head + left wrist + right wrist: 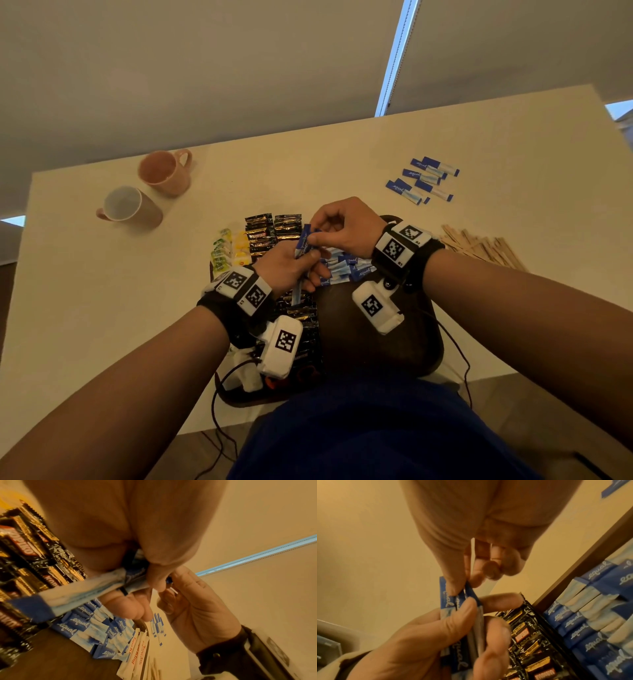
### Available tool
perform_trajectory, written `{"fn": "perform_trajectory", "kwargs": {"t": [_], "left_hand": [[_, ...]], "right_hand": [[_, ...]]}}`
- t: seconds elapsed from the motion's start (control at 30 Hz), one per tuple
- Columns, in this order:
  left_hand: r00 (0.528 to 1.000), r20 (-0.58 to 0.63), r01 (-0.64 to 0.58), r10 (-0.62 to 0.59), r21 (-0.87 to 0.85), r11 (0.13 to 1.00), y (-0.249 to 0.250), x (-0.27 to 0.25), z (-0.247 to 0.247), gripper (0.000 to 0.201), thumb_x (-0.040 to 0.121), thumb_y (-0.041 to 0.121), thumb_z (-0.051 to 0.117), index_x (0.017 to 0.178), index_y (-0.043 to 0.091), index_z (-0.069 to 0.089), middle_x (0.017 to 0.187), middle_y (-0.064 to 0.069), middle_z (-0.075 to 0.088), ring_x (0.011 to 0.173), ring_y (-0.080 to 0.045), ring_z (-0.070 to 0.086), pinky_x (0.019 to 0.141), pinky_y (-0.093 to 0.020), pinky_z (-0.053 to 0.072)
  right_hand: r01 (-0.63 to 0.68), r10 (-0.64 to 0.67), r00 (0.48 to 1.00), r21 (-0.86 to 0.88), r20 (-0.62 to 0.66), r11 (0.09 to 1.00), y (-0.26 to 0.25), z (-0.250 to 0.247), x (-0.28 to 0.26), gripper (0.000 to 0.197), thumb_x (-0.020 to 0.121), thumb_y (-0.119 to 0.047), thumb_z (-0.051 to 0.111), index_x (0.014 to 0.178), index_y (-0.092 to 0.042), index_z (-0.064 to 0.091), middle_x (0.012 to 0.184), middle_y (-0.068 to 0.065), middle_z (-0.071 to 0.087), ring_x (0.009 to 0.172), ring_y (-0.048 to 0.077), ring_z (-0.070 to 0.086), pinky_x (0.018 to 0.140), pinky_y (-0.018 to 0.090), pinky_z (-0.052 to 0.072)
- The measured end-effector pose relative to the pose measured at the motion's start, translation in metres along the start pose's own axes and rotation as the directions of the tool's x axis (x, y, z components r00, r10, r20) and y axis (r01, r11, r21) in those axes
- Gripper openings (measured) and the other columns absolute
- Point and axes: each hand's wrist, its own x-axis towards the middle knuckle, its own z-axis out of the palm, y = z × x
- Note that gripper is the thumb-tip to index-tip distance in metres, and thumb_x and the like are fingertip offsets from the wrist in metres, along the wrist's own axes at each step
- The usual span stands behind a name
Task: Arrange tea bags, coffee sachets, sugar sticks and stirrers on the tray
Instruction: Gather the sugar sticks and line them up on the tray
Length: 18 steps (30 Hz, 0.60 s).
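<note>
My left hand [301,263] grips a small bundle of blue-and-white sugar sticks [302,244] upright above the dark brown tray [376,342]. My right hand [318,234] pinches the top end of one stick [469,592] in that bundle. On the tray lie a row of blue sugar sticks [346,269], black coffee sachets [270,233] and yellow and green tea bags [227,250]. In the left wrist view the bundle [77,595] sticks out below my palm. Wooden stirrers [486,248] lie on the table right of the tray.
Several more blue sugar sticks [421,180] lie loose on the cream table [102,291] at the far right. Two pink mugs [166,171] [128,207] stand at the far left. White sachets with orange print [137,653] lie at the tray's edge. Cables hang near my lap.
</note>
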Motion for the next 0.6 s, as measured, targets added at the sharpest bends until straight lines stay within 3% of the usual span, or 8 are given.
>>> {"fn": "perform_trajectory", "kwargs": {"t": [0.2, 0.3, 0.43, 0.6], "left_hand": [[0.999, -0.040, 0.018, -0.018, -0.013, 1.000, -0.007, 0.005, 0.002, 0.025, 0.105, 0.012, 0.038, 0.102, -0.002, 0.059, 0.076, -0.014, 0.065, 0.050, -0.010, 0.060, 0.048, -0.022, 0.051], [0.982, -0.134, 0.118, -0.131, -0.100, 0.988, -0.009, 0.007, 0.001, 0.027, 0.107, 0.018, 0.038, 0.098, 0.003, 0.058, 0.073, -0.013, 0.066, 0.050, -0.013, 0.061, 0.046, -0.024, 0.054], [0.955, -0.238, 0.156, -0.179, -0.113, 0.981, -0.012, 0.007, -0.006, 0.030, 0.107, 0.019, 0.037, 0.091, 0.006, 0.059, 0.067, -0.010, 0.061, 0.044, -0.012, 0.055, 0.042, -0.024, 0.051], [0.955, -0.251, 0.144, -0.160, -0.084, 0.986, -0.013, 0.008, -0.009, 0.029, 0.106, 0.020, 0.039, 0.092, 0.008, 0.061, 0.058, -0.002, 0.047, 0.042, -0.010, 0.040, 0.039, -0.021, 0.035]], "right_hand": [[-0.090, 0.090, 0.996, -0.005, 0.020, 0.996, 0.007, -0.006, -0.006, 0.009, 0.083, -0.007, 0.075, 0.090, -0.006, 0.071, 0.068, 0.001, 0.068, 0.052, 0.004, 0.060, 0.052, 0.017, 0.047], [-0.131, 0.133, 0.990, 0.051, -0.041, 0.990, 0.014, -0.015, -0.013, 0.006, 0.084, -0.003, 0.072, 0.089, -0.004, 0.069, 0.071, 0.009, 0.069, 0.059, 0.014, 0.066, 0.057, 0.024, 0.054], [-0.237, 0.245, 0.964, 0.084, -0.103, 0.968, 0.033, -0.027, -0.028, 0.009, 0.085, -0.001, 0.070, 0.093, 0.001, 0.067, 0.076, 0.014, 0.071, 0.062, 0.015, 0.069, 0.060, 0.022, 0.055], [-0.359, 0.348, 0.930, -0.077, -0.121, 0.930, 0.061, -0.033, -0.043, 0.008, 0.083, -0.011, 0.074, 0.090, -0.009, 0.070, 0.078, 0.003, 0.074, 0.068, 0.010, 0.071, 0.059, 0.016, 0.050]]}}
